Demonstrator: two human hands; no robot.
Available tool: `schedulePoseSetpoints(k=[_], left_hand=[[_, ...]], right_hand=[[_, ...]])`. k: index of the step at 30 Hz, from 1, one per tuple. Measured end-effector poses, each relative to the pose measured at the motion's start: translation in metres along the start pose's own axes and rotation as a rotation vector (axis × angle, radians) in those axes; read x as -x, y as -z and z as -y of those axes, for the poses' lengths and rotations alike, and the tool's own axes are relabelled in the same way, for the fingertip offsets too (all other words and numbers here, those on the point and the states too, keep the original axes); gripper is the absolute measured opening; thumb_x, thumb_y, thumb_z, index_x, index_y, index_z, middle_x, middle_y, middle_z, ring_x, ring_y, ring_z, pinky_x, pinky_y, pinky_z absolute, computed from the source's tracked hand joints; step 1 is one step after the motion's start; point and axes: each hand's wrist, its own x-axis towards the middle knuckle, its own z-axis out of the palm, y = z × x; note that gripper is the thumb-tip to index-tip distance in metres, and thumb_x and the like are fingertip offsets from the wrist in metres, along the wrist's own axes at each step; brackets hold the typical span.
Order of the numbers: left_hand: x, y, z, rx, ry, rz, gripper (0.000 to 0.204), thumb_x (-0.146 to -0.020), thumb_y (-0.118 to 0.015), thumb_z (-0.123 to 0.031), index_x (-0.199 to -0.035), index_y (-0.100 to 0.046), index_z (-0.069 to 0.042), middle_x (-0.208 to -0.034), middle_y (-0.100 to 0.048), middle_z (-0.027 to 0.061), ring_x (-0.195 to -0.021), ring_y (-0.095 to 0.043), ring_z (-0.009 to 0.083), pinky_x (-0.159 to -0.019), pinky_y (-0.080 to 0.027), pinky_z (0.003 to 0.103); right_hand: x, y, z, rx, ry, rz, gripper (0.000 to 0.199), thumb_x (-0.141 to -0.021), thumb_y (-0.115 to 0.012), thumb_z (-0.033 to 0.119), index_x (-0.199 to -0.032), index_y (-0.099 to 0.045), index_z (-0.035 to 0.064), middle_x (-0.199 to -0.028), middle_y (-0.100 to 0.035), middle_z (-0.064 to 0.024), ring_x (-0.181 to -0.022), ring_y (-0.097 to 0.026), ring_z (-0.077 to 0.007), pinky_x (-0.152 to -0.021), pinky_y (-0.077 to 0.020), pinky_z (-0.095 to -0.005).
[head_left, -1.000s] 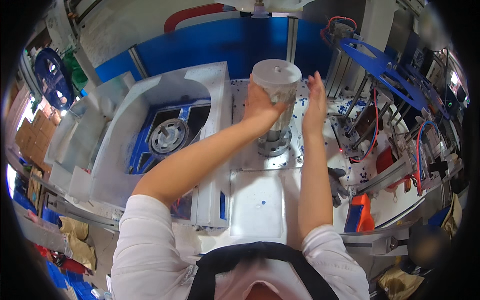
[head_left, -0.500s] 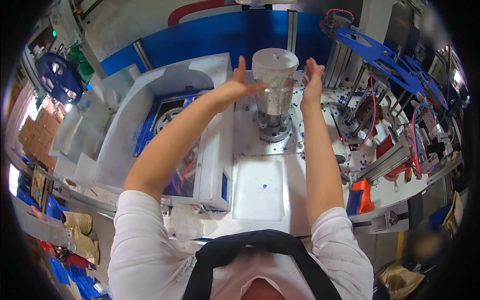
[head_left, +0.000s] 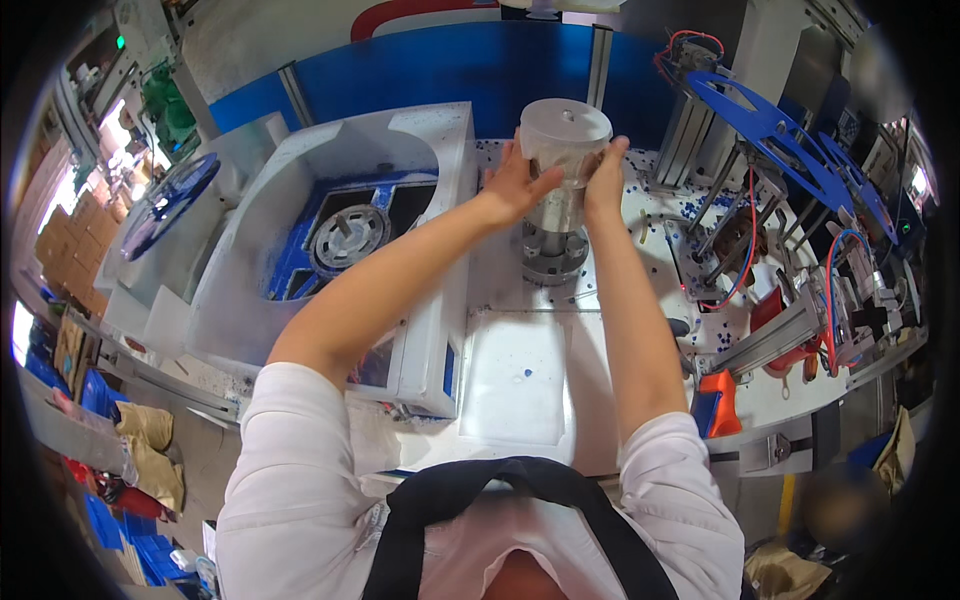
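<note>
Holds both bare hands at the upper part of an upright metal cylinder [head_left: 558, 212], directly ahead on the pale worktop [head_left: 775, 402] and topped by a round, whitish cap [head_left: 567, 122]. Has the left hand [head_left: 513, 188] at the cylinder's left side, with fingers spread and thumb reaching across toward the front. Has the right hand [head_left: 604, 182] at the opposite side, with fingers extended upward close to the cap's edge. Brackets the cylinder between the two hands, digits largely uncurled; cannot tell from this angle whether either hand clasps it or merely lies alongside.

Includes, beneath the cylinder, a round metal base [head_left: 555, 265] and, about it, scattered small blue bits [head_left: 702, 208]. Includes, on the near side, a white rectangular panel [head_left: 512, 400] bearing a single blue bit near its middle. Shows, at left, a large white housing [head_left: 225, 300] with a curved cutout, a blue interior and a grey ringed hub [head_left: 350, 240]. Shows, at right, a blue disc [head_left: 825, 185] with cutouts, tilted above slim metal rods, and, lower down, an orange-and-blue object [head_left: 724, 400] just beside the right forearm. Ends at the back with an upright blue panel [head_left: 440, 75], beyond the cylinder.
</note>
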Motion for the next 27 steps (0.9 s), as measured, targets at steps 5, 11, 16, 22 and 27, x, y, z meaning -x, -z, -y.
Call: schedulePoseSetpoints(k=[5,11,16,22,27], left_hand=[[0.036,0.038,-0.013,0.064,-0.009,-0.123,0.056,-0.087,-0.064,-0.038,-0.128,-0.048,-0.003,-0.128,-0.052,0.0147,-0.121,-0.047,0.027,-0.099,-0.038,0.035],[0.011,0.037,-0.031,0.22,-0.082,-0.258,0.019,-0.087,-0.066,-0.018,-0.094,-0.06,-0.001,-0.085,-0.063,0.005,-0.082,-0.058,0.0125,-0.076,-0.047,0.027],[0.002,0.027,-0.017,0.23,-0.091,-0.224,0.012,-0.088,-0.064,-0.012,-0.088,-0.06,0.0,-0.082,-0.063,0.0025,-0.077,-0.058,0.0092,-0.071,-0.048,0.024],[-0.005,0.047,-0.024,0.116,-0.08,-0.099,0.011,-0.086,-0.066,-0.01,-0.087,-0.06,-0.001,-0.082,-0.064,0.0028,-0.078,-0.057,0.0084,-0.072,-0.048,0.025],[-0.028,0.068,-0.012,0.103,-0.162,0.084,0.011,-0.081,-0.07,-0.008,-0.087,-0.062,-0.002,-0.084,-0.066,0.002,-0.08,-0.058,0.0086,-0.075,-0.048,0.025]], right_hand=[[0.048,0.003,-0.011,0.258,0.452,-0.034,0.071,-0.094,-0.047,0.046,-0.144,-0.025,0.0003,-0.146,-0.03,-0.0189,-0.134,-0.031,-0.0326,-0.11,-0.0258,-0.0399],[0.044,-0.022,-0.002,0.394,0.549,-0.081,0.09,-0.082,-0.069,0.027,-0.148,-0.013,0.0033,-0.146,-0.027,-0.0256,-0.134,-0.03,-0.0395,-0.11,-0.0226,-0.0454],[0.036,-0.027,-0.016,0.537,0.646,-0.183,0.095,-0.081,-0.069,0.032,-0.148,-0.009,0.0027,-0.145,-0.03,-0.0263,-0.131,-0.033,-0.0415,-0.107,-0.0231,-0.0475],[0.038,-0.031,-0.015,0.648,0.66,-0.234,0.11,-0.071,-0.077,0.038,-0.148,-0.008,0.0012,-0.144,-0.032,-0.0262,-0.13,-0.035,-0.0411,-0.106,-0.0246,-0.0481],[0.039,-0.033,-0.014,0.744,0.699,-0.272,0.111,-0.07,-0.078,0.04,-0.148,-0.009,0.0016,-0.142,-0.033,-0.0262,-0.129,-0.036,-0.041,-0.105,-0.0268,-0.049]])
